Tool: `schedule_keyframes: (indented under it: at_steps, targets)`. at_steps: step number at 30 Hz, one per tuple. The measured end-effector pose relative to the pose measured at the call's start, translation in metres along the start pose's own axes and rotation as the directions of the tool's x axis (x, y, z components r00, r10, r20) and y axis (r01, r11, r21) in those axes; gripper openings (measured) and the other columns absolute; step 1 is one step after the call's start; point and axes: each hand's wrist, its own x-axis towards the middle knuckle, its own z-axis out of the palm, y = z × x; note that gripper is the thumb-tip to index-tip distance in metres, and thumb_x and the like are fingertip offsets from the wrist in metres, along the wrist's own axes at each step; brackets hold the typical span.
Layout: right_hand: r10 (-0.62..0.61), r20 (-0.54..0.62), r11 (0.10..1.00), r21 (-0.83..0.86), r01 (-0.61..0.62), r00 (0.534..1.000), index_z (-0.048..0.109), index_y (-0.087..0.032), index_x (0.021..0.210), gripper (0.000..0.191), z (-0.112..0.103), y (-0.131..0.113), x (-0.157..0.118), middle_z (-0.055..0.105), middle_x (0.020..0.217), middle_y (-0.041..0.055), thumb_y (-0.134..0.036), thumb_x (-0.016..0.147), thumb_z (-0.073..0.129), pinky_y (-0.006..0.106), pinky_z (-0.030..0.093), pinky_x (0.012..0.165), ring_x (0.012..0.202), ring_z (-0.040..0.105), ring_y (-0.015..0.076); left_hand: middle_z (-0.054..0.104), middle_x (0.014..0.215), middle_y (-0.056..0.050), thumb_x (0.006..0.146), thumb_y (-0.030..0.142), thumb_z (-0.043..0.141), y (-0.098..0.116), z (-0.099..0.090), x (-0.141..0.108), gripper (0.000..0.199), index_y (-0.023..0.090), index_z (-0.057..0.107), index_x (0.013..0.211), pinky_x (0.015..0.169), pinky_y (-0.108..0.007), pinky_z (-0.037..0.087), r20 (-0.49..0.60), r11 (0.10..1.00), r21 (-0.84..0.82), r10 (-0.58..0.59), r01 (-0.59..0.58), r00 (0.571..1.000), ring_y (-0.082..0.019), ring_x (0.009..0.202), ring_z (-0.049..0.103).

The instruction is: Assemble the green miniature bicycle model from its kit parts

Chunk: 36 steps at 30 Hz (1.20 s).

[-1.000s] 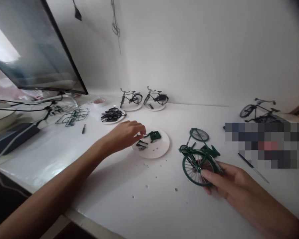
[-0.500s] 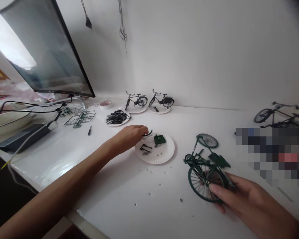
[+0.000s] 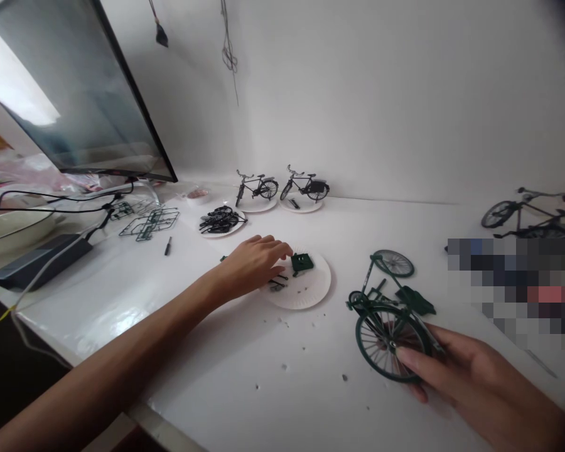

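Observation:
My right hand (image 3: 456, 370) grips a dark green model bicycle (image 3: 395, 311) by its near spoked wheel, thumb at the hub. The bicycle is tipped over, its other wheel farther off. Over the left side of a white paper plate (image 3: 317, 285) reaches my left hand (image 3: 257, 263), palm down. Its thumb and forefinger are apart with nothing seen between them. The forefinger tip is beside a green flat part (image 3: 302, 262) on the plate. Thin dark parts (image 3: 279, 284) lie below the thumb. A small dark green piece (image 3: 223, 258) shows behind the wrist, mostly hidden.
Two assembled model bicycles (image 3: 258, 188) stand on plates by the wall, near a plate of black parts (image 3: 221, 221). Green part frames (image 3: 150, 221) and a small screwdriver (image 3: 168, 246) lie left. A monitor (image 3: 89, 88) stands behind them. Another dark model bicycle (image 3: 518, 216) is at right.
My left hand has let go of the curved green piece and moved slightly right and down over the plate. My right hand still holds the bicycle in nearly the same place.

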Motion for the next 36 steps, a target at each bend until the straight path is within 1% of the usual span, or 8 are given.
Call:
schedule_keyframes:
  at_steps: [3,7,9,12,16,25,32,36]
  targets:
    - [0.003,-0.016,1.0,0.005,-0.003,1.0,0.066,-0.031,0.063,0.033,0.001,0.001,0.0,0.053,0.056,0.0083,-0.063,0.069,0.064,0.04,0.032,0.054,0.057,0.047,0.0231,0.07,0.105,-0.007,0.094,0.022,0.059,-0.005,0.002,0.0,0.026,0.016,0.055,0.119,0.078,-0.031,0.044,-0.01,0.999,0.025,-0.036,0.037,0.999,-0.019,0.093,0.064]
    - [-0.03,-0.018,0.999,-0.035,0.029,0.999,0.062,-0.024,0.065,0.035,0.001,0.003,0.0,0.052,0.054,0.0027,-0.058,0.071,0.063,0.033,0.031,0.052,0.055,0.047,0.0185,0.072,0.091,-0.004,0.094,0.018,0.056,-0.012,0.004,0.0,0.009,0.017,0.063,0.099,0.081,-0.034,0.039,-0.007,0.997,0.062,-0.051,0.051,0.999,-0.019,0.085,0.064]
    - [-0.047,-0.013,0.997,-0.059,0.046,0.999,0.062,-0.021,0.068,0.036,0.0,0.003,0.0,0.051,0.053,0.0005,-0.057,0.075,0.061,0.03,0.029,0.051,0.053,0.043,0.0153,0.072,0.087,-0.002,0.094,0.015,0.052,-0.012,0.005,0.001,0.012,0.017,0.064,0.095,0.082,-0.035,0.037,-0.013,0.996,0.074,-0.054,0.055,0.998,-0.018,0.082,0.064]
    - [-0.05,0.02,0.997,-0.049,0.051,0.999,0.063,-0.02,0.072,0.037,-0.002,0.003,0.0,0.051,0.055,-0.0001,-0.057,0.077,0.06,0.029,0.026,0.052,0.054,0.04,0.0139,0.072,0.089,-0.003,0.095,0.015,0.049,-0.01,0.006,0.001,0.015,0.017,0.064,0.097,0.083,-0.034,0.036,-0.032,0.994,0.081,-0.078,0.08,0.996,-0.017,0.081,0.064]
    - [-0.033,0.065,0.999,-0.009,0.033,0.997,0.064,-0.021,0.076,0.036,-0.005,0.005,0.002,0.054,0.058,0.0005,-0.058,0.076,0.064,0.028,0.029,0.055,0.061,0.044,0.0161,0.073,0.094,-0.004,0.093,0.021,0.056,-0.012,0.007,0.001,0.01,0.018,0.062,0.101,0.08,-0.032,0.036,-0.043,0.991,0.08,-0.1,0.104,0.994,-0.017,0.081,0.065]
    - [-0.071,0.065,0.996,-0.049,0.075,0.995,0.062,-0.021,0.072,0.039,-0.005,0.005,0.002,0.054,0.058,0.0009,-0.059,0.077,0.063,0.03,0.031,0.057,0.061,0.045,0.0166,0.069,0.078,-0.004,0.096,0.012,0.047,-0.006,0.009,0.005,0.018,0.015,0.063,0.088,0.081,-0.034,0.035,-0.035,0.99,0.142,-0.008,0.013,0.999,-0.018,0.077,0.06]
    - [-0.067,0.089,0.996,-0.044,0.071,0.994,0.059,-0.021,0.07,0.039,-0.006,0.004,0.001,0.052,0.057,-0.0005,-0.058,0.079,0.063,0.029,0.026,0.054,0.057,0.04,0.0138,0.062,0.071,-0.004,0.096,0.01,0.045,-0.01,0.004,-0.001,0.018,0.013,0.061,0.088,0.065,-0.027,0.038,-0.078,0.996,0.085,-0.013,0.02,0.997,-0.014,0.062,0.054]
    - [-0.06,0.099,0.997,-0.049,0.065,0.993,0.058,-0.02,0.073,0.039,-0.006,0.001,0.0,0.053,0.059,0.0002,-0.059,0.08,0.062,0.029,0.027,0.056,0.061,0.042,0.015,0.064,0.082,-0.008,0.098,0.013,0.043,-0.005,-0.003,-0.005,0.017,0.011,0.059,0.098,0.062,-0.025,0.04,-0.12,0.999,0.03,-0.023,0.026,0.993,-0.014,0.067,0.056]
